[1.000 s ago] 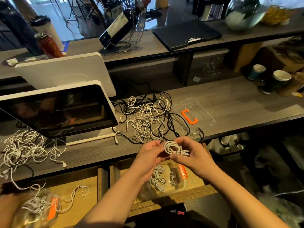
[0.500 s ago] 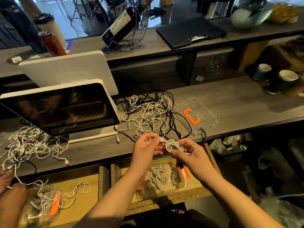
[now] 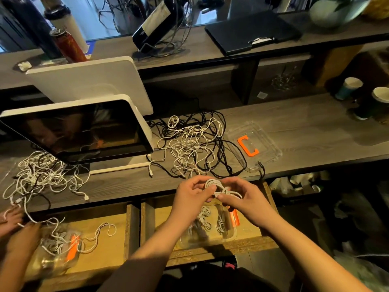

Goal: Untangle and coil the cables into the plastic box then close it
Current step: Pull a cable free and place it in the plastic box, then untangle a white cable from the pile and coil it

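Both my hands hold a small coil of white cable point(image 3: 219, 189) just in front of the counter edge. My left hand point(image 3: 192, 191) grips its left side and my right hand point(image 3: 244, 197) pinches its right side. Directly below them a clear plastic box point(image 3: 231, 236) with an orange latch sits in an open wooden drawer and holds several coiled white cables. On the counter behind lies a tangled heap of white and black cables point(image 3: 193, 144). The box's clear lid with an orange clip point(image 3: 248, 146) lies to the right of the heap.
A tilted screen on a white stand point(image 3: 80, 129) occupies the counter's left. Another cable tangle point(image 3: 42, 178) lies left of it, where another person's hands point(image 3: 16, 230) work over a second clear box point(image 3: 54, 251). Paper cups point(image 3: 381, 102) stand at the far right.
My hands have kept working the small white coil between them, staying above the box in the drawer. The other person's hands have come further into view at lower left.
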Demonstrator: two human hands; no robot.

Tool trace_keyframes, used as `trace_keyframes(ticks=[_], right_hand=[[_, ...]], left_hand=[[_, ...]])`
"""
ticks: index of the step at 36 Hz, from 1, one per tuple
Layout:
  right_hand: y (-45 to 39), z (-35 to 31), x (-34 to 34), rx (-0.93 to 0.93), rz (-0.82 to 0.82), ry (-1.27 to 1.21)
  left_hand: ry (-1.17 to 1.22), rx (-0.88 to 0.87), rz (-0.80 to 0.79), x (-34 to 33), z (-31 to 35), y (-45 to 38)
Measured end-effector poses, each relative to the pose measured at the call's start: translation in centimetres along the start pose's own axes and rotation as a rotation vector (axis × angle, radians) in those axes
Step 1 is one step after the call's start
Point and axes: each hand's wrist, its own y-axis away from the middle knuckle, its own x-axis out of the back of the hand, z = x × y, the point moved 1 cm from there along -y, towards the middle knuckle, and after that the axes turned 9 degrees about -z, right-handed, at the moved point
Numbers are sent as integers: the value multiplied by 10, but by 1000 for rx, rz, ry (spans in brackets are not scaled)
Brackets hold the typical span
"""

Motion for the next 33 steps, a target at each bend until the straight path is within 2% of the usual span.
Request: trace_keyframes(ticks=[6, 11, 17, 26, 30, 33], right_hand=[[-12, 30, 12, -56, 66, -14], [-28, 63, 11, -126, 19, 65], [-48, 100, 5, -202, -79, 109], [-77, 124, -8, -256, -186, 278], [-87, 127, -10, -388, -188, 457], [-100, 125, -11, -427, -197, 519]], left_hand=[[73, 153, 51, -3, -21, -6], [51, 330, 93, -7, -55, -12], [-49, 463, 200, -9, -95, -22], [-85, 539, 298, -2, -140, -26], [-149, 543, 306, 8, -166, -25], [-193, 572, 284, 16, -158, -31]])
